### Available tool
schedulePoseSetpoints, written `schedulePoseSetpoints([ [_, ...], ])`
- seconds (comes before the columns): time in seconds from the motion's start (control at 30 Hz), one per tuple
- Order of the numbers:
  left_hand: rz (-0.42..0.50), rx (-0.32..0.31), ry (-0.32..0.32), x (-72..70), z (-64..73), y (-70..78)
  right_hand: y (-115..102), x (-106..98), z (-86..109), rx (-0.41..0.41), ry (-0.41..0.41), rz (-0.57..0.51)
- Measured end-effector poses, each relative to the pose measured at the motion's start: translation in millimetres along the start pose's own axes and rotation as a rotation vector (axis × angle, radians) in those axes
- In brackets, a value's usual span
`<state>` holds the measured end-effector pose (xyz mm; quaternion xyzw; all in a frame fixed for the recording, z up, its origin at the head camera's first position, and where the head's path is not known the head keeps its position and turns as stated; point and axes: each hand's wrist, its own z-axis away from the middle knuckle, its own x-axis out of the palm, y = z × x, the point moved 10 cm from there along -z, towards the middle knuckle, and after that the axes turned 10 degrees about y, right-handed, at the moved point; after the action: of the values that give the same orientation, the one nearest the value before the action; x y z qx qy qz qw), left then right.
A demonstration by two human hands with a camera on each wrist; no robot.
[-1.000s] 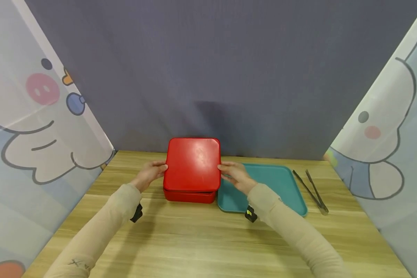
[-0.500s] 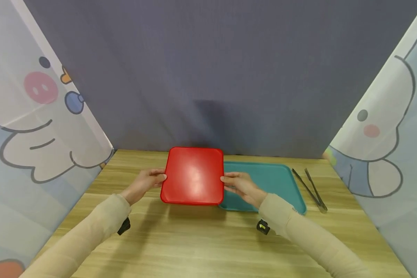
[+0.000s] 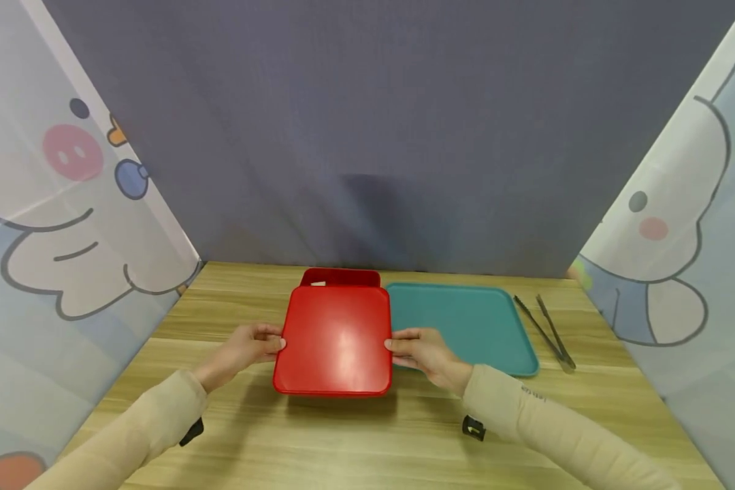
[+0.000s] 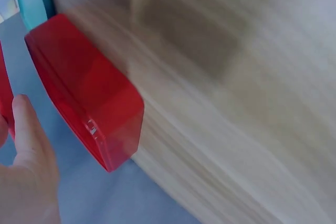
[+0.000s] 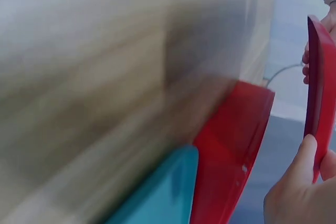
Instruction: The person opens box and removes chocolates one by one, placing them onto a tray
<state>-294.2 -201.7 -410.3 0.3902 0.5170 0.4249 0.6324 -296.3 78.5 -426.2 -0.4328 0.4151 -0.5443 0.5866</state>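
Observation:
A square red lid (image 3: 337,340) is held level above the table, in front of its red box (image 3: 343,277). My left hand (image 3: 241,354) pinches the lid's left edge, thumb on top. On the opposite edge, my right hand (image 3: 427,355) grips it the same way. In the right wrist view the lid (image 5: 323,82) shows its rim, well apart from the box (image 5: 233,135). The left wrist view shows the box (image 4: 86,72) standing uncovered on the table. A small white patch shows inside the box in the head view; the lid hides most of the rest.
A teal tray (image 3: 465,327) lies right of the box, close beside it. Farther right, metal tongs (image 3: 567,362) lie spread on the wooden table (image 3: 343,449). A dark grey curtain (image 3: 367,136) backs the table, with cartoon-printed panels at both sides.
The lid has come off the box and moved toward the person, held by both hands throughout. The box's back part and opening now show behind it. Tray and tongs stay put.

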Motion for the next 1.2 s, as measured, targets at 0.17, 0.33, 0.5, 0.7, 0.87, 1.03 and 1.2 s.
schedulePoseSetpoints([
  [0.17, 0.026, -0.014, -0.048, 3.5, 16.6, -9.7, 10.5, 4.3, 13.4, -0.004, -0.013, 0.003],
  [0.33, 0.047, -0.047, -0.138, 9.0, 29.6, -24.1, 23.2, 10.8, 26.4, 0.008, -0.056, 0.005],
  [0.5, 0.041, -0.083, -0.185, 10.1, 35.2, -35.6, 32.0, 17.3, 34.8, 0.016, -0.076, -0.006],
  [0.7, 0.026, -0.127, -0.217, 11.6, 42.1, -47.8, 44.5, 22.0, 44.5, 0.029, -0.068, -0.029],
  [0.87, 0.039, -0.154, -0.253, 15.9, 52.6, -56.2, 57.6, 25.3, 55.3, 0.060, -0.077, -0.038],
  [1.03, 0.044, -0.142, -0.265, 19.6, 55.4, -58.5, 63.2, 23.9, 60.0, 0.067, -0.055, -0.020],
  [1.2, 0.043, -0.135, -0.267, 20.6, 58.0, -61.8, 66.7, 24.6, 62.9, 0.068, -0.056, -0.027],
])
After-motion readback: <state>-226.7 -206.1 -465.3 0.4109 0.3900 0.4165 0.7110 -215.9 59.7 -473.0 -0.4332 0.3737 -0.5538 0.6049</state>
